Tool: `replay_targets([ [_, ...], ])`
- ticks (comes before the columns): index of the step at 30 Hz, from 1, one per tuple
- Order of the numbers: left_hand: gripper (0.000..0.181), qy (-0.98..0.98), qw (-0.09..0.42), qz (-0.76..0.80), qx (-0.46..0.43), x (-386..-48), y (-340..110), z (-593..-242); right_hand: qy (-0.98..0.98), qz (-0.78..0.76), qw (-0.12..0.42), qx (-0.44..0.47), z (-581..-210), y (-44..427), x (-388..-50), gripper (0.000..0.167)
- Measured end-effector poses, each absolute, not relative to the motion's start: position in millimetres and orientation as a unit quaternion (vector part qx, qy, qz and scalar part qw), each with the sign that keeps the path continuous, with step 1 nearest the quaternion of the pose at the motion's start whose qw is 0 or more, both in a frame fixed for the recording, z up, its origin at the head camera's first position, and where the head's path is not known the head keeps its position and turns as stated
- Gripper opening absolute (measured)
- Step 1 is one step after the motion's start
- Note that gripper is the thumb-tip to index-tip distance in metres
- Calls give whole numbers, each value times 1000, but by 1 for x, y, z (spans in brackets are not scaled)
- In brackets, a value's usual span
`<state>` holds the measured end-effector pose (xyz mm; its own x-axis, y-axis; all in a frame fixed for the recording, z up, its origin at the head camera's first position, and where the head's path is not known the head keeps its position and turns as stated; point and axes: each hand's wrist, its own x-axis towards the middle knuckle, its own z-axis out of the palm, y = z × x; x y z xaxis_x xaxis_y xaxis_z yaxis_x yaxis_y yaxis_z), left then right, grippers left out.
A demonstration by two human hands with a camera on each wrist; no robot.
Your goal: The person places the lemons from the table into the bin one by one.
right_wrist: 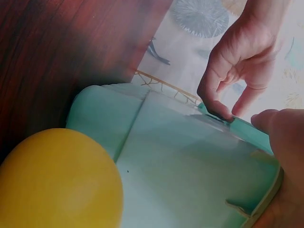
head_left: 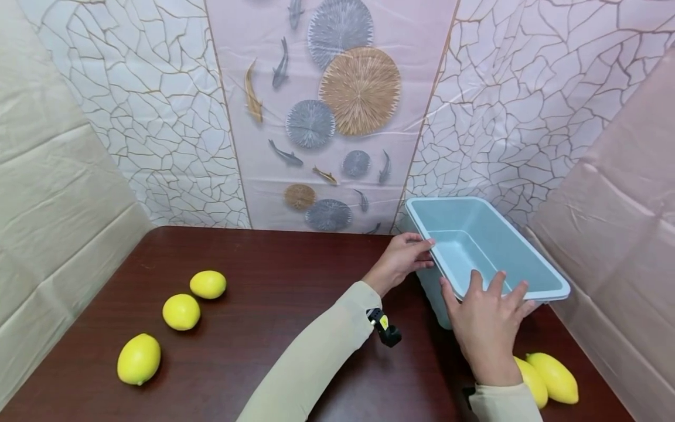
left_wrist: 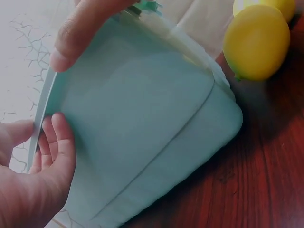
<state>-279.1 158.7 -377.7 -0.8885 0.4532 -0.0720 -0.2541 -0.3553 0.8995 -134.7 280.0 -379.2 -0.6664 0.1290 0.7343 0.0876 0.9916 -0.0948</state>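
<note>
A light blue plastic bin (head_left: 464,234) with a pale rim stands at the table's right rear. My left hand (head_left: 403,258) pinches its left rim, thumb above and fingers below; the left wrist view shows this hand (left_wrist: 45,175) at the bin's edge. My right hand (head_left: 487,328) touches the near left corner, its fingers spread over the rim and its thumb at the outer left side. Two yellow lemons (head_left: 552,378) lie beside the right wrist, one partly hidden by it. A lemon (right_wrist: 61,180) looms large next to the bin wall (right_wrist: 175,171) in the right wrist view.
Three more lemons lie in a slanting row on the left: a far one (head_left: 208,285), a middle one (head_left: 181,312) and a near one (head_left: 139,359). The dark red-brown table (head_left: 295,281) meets a patterned back wall (head_left: 327,158) and cloth side walls (head_left: 617,234).
</note>
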Motion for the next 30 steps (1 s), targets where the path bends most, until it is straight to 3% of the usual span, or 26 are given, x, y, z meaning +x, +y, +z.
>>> replay_targets([
  [13, 5, 476, 247, 839, 93, -280, 156, -382, -929, 49, 364, -54, -376, 284, -134, 67],
  [23, 6, 469, 243, 844, 93, -274, 153, -384, -922, 42, 384, -19, -376, 289, -133, 65],
  [30, 7, 469, 237, 847, 80, -270, 147, -385, -930, 31, 366, -16, -375, 285, -131, 67],
])
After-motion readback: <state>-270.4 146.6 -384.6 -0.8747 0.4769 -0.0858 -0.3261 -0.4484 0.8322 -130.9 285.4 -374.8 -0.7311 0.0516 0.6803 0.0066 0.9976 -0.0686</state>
